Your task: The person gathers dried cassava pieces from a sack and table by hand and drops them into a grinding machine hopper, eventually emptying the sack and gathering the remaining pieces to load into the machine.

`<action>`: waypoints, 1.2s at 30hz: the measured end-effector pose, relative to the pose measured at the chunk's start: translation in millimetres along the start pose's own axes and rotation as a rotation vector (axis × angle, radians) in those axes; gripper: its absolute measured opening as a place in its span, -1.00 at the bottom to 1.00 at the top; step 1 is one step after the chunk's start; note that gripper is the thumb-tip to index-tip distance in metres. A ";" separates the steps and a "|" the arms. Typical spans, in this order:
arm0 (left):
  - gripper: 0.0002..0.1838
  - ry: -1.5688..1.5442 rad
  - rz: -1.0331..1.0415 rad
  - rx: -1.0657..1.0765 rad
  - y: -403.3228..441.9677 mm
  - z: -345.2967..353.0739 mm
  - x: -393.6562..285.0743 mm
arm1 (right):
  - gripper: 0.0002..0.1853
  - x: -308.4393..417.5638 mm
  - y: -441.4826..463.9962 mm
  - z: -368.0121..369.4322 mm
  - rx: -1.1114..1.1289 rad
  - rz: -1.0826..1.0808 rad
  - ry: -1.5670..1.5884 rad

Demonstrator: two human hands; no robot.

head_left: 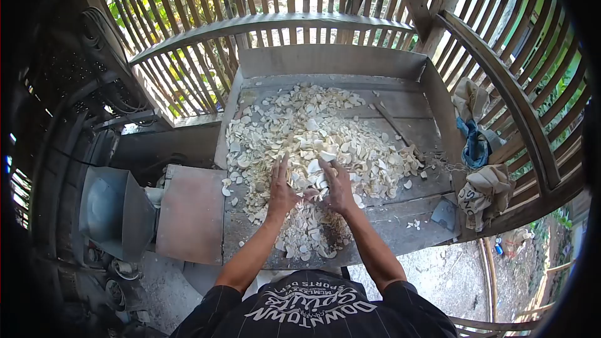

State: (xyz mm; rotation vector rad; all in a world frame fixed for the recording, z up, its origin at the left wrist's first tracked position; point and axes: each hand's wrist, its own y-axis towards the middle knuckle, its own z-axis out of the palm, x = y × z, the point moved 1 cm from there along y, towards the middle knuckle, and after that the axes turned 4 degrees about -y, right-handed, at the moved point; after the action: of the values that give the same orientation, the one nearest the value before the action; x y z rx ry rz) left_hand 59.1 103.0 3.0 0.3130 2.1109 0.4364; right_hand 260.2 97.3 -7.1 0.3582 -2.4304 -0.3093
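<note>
A broad heap of pale, dry sliced chips, looking like dried root slices, covers much of a wooden tray-like table. My left hand rests in the near middle of the heap, fingers stretched forward and touching chips. Opposite it, my right hand has its fingers extended against the chips, beside a larger white slice near the fingertips. Chips lie between the two hands, and neither hand is closed around any. Finer crumbs and a few slices are spread on the boards between my forearms.
A thin stick lies at the heap's right. Sacks and a blue cloth hang at the right rail. On the left stand a metal hopper and a reddish flat panel. Raised boards edge the table's back.
</note>
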 end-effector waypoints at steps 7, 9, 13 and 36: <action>0.18 -0.038 -0.020 -0.008 -26.1 -24.1 -5.2 | 0.23 16.1 -14.3 -8.8 0.129 -0.222 -0.145; 0.14 0.183 -0.129 -0.113 -37.2 -24.8 -5.0 | 0.30 -0.4 -34.2 -36.3 0.030 -0.054 -0.186; 0.05 0.394 -0.275 -0.088 -40.5 -14.0 13.8 | 0.50 -42.6 -52.1 -41.7 0.023 0.083 -0.270; -0.34 0.045 -0.238 -0.142 -40.5 18.2 -27.8 | 0.48 -0.7 -29.1 8.8 -0.005 -0.102 0.210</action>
State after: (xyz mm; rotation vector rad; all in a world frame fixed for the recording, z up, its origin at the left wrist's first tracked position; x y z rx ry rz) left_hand 87.2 59.2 -2.5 -0.0309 2.1164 0.4525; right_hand 260.2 71.5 -23.2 0.4878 -2.2095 -0.3064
